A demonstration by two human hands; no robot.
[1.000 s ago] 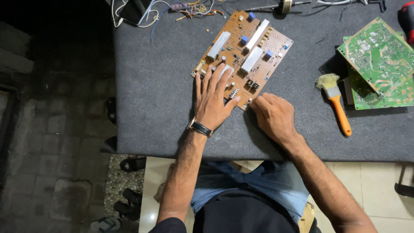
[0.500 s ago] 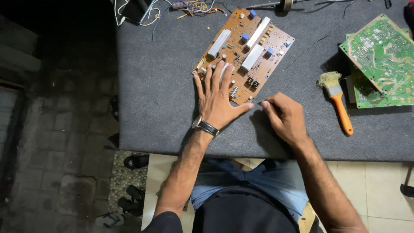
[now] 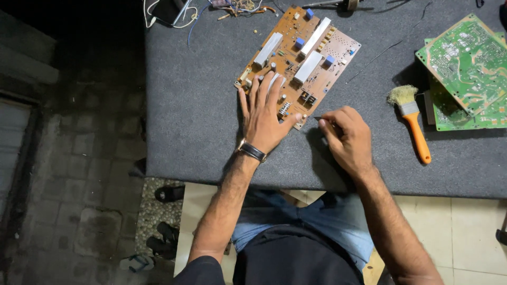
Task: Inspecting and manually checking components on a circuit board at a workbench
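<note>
A brown circuit board [image 3: 303, 58] with white heat sinks and blue parts lies tilted on the grey felt table [image 3: 195, 105]. My left hand [image 3: 264, 113], with a black wristwatch, lies flat with spread fingers on the board's near corner. Just right of that corner, my right hand [image 3: 346, 137] is closed around a thin metal tool [image 3: 318, 118]; only the tool's tip shows, pointing at the board's edge.
A paintbrush [image 3: 413, 124] with an orange handle lies right of my right hand. Two green circuit boards [image 3: 467, 66] are stacked at the far right. Loose wires [image 3: 185, 16] sit at the table's back edge. Sandals [image 3: 169, 194] lie on the floor to the left.
My right hand has slid to the right, away from the left hand, and its tool tip now shows. The left hand stays pressed on the board.
</note>
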